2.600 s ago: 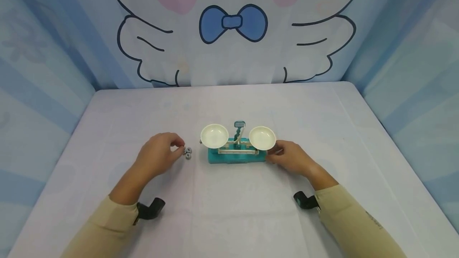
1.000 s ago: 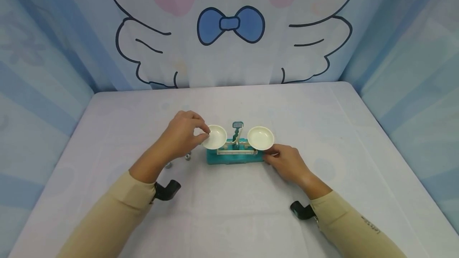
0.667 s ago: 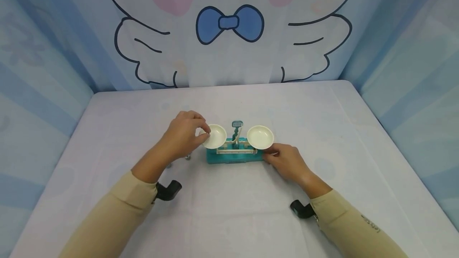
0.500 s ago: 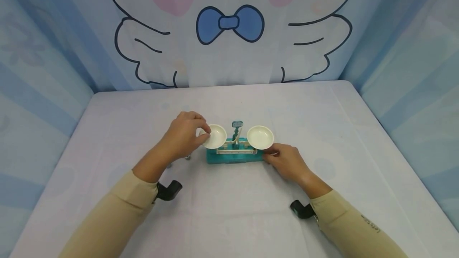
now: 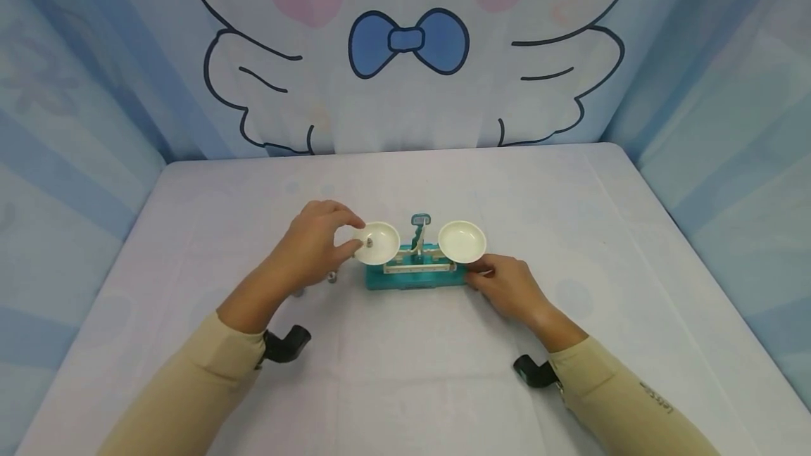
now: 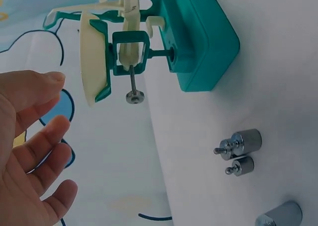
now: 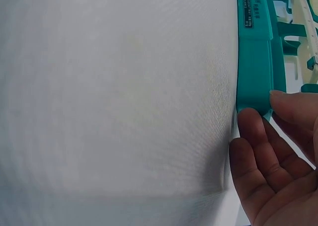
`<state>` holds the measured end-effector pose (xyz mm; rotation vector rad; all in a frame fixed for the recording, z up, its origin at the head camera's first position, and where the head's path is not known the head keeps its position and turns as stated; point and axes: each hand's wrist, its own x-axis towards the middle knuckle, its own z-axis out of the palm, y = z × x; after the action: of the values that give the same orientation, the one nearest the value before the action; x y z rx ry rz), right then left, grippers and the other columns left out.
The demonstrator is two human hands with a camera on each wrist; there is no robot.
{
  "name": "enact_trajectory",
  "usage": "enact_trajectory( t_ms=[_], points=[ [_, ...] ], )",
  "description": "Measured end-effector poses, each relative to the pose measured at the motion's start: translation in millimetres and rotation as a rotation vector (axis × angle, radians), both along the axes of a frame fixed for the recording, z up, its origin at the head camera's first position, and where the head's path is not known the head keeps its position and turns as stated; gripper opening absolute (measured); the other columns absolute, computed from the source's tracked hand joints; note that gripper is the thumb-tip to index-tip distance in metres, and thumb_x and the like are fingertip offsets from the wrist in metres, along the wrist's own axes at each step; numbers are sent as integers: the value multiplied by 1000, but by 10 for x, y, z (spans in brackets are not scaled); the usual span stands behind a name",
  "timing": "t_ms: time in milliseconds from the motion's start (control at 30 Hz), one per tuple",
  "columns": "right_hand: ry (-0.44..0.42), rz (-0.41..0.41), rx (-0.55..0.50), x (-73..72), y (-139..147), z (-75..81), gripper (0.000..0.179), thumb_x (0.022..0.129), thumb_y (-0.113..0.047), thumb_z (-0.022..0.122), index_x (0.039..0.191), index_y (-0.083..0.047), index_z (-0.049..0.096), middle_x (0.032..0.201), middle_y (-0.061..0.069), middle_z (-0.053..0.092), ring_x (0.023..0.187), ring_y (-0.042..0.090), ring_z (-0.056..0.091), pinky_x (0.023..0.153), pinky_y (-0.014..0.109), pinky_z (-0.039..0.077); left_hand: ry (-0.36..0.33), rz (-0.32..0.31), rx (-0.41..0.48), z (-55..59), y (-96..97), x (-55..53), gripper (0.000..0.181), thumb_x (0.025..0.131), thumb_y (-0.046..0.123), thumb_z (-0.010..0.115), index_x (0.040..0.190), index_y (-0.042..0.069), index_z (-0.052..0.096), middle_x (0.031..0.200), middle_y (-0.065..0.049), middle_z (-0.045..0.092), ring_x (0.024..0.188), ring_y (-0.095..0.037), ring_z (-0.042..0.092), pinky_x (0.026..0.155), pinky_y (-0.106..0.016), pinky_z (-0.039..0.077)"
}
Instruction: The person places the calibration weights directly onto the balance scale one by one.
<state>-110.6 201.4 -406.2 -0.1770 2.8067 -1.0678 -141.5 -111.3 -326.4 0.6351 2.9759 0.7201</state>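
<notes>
A teal balance scale [image 5: 412,281] with two cream pans stands mid-table. A small metal weight [image 5: 369,242] sits in its left pan [image 5: 386,245]. My left hand [image 5: 310,241] is at that pan's outer edge, thumb and fingers parted and holding nothing; the left wrist view shows the same spread fingers beside the pan [image 6: 93,62]. At the other end, my right hand [image 5: 507,290] grips the right end of the base [image 7: 254,72] between thumb and fingers, under the right pan [image 5: 462,241], in which nothing lies.
Several metal weights stand on the table left of the scale, among them a larger one [image 6: 280,216] and a small one [image 6: 243,166]; my left forearm partly hides them in the head view. A printed curtain [image 5: 405,111] rises behind the table.
My left hand has carried a small weight from the table group to the left pan, let go of it and drawn back slightly left. My right hand keeps its grip on the base.
</notes>
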Motion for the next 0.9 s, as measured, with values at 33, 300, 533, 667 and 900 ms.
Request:
enact_trajectory(
  t_ms=[33,300,533,667,900],
  points=[
    [0,-1,0,-1,1,-2,28,94,-17,67,116,0,71,110,11,73,93,24,69,71,35,55,-4,7,-1,-4,-24,7,27,90,18,76,116,7,72,127,-13,62,124,-35,49,104,-53,41],
    [6,0,6,-5,9,-8,27,94,-17,67,115,0,71,109,11,73,94,25,68,72,37,55,-86,77,-15,-109,-265,30,31,92,15,73,121,5,69,132,-18,60,126,-38,49,105,-54,40],
    [10,-5,2,-9,18,-4,26,93,-17,68,113,-1,72,106,10,73,93,23,68,74,38,55,-230,153,-10,-302,-422,-12,36,96,14,69,129,3,63,132,-19,59,125,-38,51,103,-53,43],
    [9,0,3,-8,14,-11,26,94,-17,68,113,-1,72,106,9,73,91,22,68,72,36,55,-307,204,-30,-408,-464,-55,40,96,14,67,134,4,60,132,-18,58,121,-36,55,97,-51,48],
    [17,8,16,-8,7,-18,27,94,-17,67,115,-1,71,108,10,73,93,23,68,75,39,55,-393,243,-129,-515,-435,-110,31,95,16,67,124,4,66,124,-16,64,109,-31,61,90,-46,52]
  ],
)
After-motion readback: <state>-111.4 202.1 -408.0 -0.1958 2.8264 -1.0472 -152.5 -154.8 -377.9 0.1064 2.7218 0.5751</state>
